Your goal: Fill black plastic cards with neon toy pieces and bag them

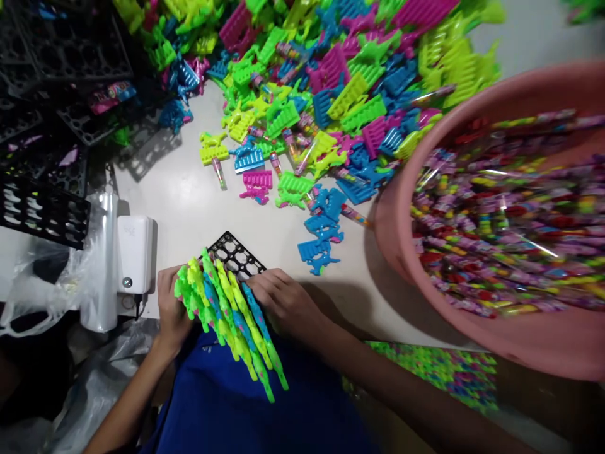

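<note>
A black plastic rack with round holes [235,254] is tilted at the table's front edge, close to my body. Rows of green, yellow and blue toy-like plastic pieces [231,315] stick out of it toward me. My left hand [172,304] is closed around the rack's left side, its fingertips hidden behind the pieces. On the right side, my right hand [283,301] has its fingers bent over the rack's edge, beside the blue piece at the end. Loose blue animal-shaped pieces with comb-like teeth [317,247] lie beyond my right hand.
A big heap of coloured plastic pieces [331,94] with small candy tubes covers the back. At right stands a pink tub [397,233] full of wrapped candy tubes. Black racks [70,50] are stacked at left, near a white power bank [135,252] and clear plastic bags [99,271].
</note>
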Action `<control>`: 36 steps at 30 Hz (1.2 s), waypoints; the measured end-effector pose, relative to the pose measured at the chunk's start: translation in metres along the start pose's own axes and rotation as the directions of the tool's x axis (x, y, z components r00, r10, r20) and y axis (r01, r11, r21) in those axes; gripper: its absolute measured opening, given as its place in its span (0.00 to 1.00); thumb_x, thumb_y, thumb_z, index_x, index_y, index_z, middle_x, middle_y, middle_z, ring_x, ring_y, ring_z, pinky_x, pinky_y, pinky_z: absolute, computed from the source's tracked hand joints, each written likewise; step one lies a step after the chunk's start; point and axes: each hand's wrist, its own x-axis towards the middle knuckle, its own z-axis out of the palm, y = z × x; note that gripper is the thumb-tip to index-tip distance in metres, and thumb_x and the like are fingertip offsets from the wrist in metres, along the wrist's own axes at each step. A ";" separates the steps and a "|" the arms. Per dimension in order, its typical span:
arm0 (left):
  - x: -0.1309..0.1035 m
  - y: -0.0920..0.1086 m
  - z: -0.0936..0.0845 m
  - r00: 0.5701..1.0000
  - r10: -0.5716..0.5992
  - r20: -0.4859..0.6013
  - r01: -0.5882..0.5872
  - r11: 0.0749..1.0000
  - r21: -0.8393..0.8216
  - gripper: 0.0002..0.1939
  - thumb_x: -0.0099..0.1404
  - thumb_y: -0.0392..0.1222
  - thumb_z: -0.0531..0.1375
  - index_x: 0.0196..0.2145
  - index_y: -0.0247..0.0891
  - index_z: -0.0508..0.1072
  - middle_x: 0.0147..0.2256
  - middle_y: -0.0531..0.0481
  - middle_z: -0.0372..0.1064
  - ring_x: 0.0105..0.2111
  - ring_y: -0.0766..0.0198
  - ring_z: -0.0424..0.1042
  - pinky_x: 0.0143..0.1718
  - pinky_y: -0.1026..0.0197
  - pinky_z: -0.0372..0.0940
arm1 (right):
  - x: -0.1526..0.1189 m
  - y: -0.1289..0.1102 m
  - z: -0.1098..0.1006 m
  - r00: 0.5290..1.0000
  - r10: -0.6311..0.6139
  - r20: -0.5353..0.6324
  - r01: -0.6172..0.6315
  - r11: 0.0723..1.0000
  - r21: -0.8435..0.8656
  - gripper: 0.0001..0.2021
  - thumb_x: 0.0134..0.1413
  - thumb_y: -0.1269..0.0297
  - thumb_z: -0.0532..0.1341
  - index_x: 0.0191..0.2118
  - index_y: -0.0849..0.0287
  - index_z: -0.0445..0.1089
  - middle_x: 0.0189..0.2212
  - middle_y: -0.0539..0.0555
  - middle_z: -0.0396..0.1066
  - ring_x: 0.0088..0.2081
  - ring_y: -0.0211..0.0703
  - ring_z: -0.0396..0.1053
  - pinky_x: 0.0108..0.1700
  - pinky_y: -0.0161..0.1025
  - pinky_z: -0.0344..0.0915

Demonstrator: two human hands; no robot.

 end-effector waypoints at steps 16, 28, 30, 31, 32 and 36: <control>0.005 -0.007 0.000 0.978 0.041 -0.205 -0.036 0.999 0.032 0.11 0.74 0.50 0.59 0.39 0.42 0.76 0.41 0.46 0.75 0.47 0.51 0.75 0.49 0.50 0.72 | 0.107 0.086 -0.057 0.848 0.489 -0.203 -0.527 0.819 -0.229 0.24 0.63 0.85 0.53 0.57 0.61 0.75 0.63 0.67 0.70 0.65 0.63 0.68 0.61 0.56 0.71; 0.001 -0.013 0.002 0.957 -0.080 -0.280 0.079 0.997 -0.013 0.16 0.75 0.56 0.59 0.43 0.41 0.75 0.46 0.42 0.76 0.46 0.51 0.76 0.50 0.48 0.73 | 0.108 0.083 -0.047 0.794 0.494 -0.355 -0.605 0.706 -0.370 0.23 0.64 0.81 0.52 0.61 0.63 0.69 0.45 0.68 0.75 0.50 0.62 0.71 0.47 0.50 0.72; 0.001 -0.012 0.002 0.957 -0.087 -0.277 0.086 0.996 -0.016 0.16 0.74 0.56 0.59 0.42 0.42 0.76 0.45 0.43 0.76 0.46 0.50 0.76 0.50 0.48 0.73 | 0.097 0.079 -0.052 0.780 0.481 -0.401 -0.610 0.729 -0.312 0.25 0.66 0.79 0.53 0.66 0.63 0.66 0.48 0.69 0.75 0.52 0.64 0.71 0.49 0.52 0.73; 0.001 -0.012 0.002 0.957 -0.092 -0.275 0.091 0.996 -0.018 0.16 0.74 0.56 0.60 0.41 0.42 0.76 0.45 0.43 0.76 0.47 0.50 0.76 0.50 0.47 0.73 | 0.093 0.077 -0.056 0.771 0.482 -0.416 -0.611 0.744 -0.270 0.26 0.67 0.77 0.53 0.68 0.63 0.64 0.50 0.69 0.75 0.53 0.64 0.71 0.52 0.54 0.72; 0.001 -0.012 0.003 0.957 -0.096 -0.273 0.094 0.995 -0.020 0.16 0.74 0.56 0.60 0.41 0.41 0.76 0.44 0.43 0.76 0.47 0.49 0.76 0.51 0.46 0.73 | 0.089 0.076 -0.060 0.759 0.485 -0.435 -0.610 0.762 -0.216 0.26 0.69 0.75 0.54 0.70 0.62 0.63 0.51 0.68 0.75 0.54 0.65 0.72 0.54 0.56 0.72; -0.001 -0.014 0.003 0.962 -0.112 -0.249 0.108 0.994 -0.031 0.16 0.73 0.56 0.61 0.39 0.40 0.76 0.40 0.43 0.75 0.47 0.47 0.76 0.51 0.43 0.73 | 0.084 0.079 -0.072 0.670 0.523 -0.527 -0.582 0.810 0.063 0.26 0.72 0.66 0.56 0.72 0.58 0.61 0.49 0.63 0.76 0.45 0.58 0.74 0.55 0.58 0.73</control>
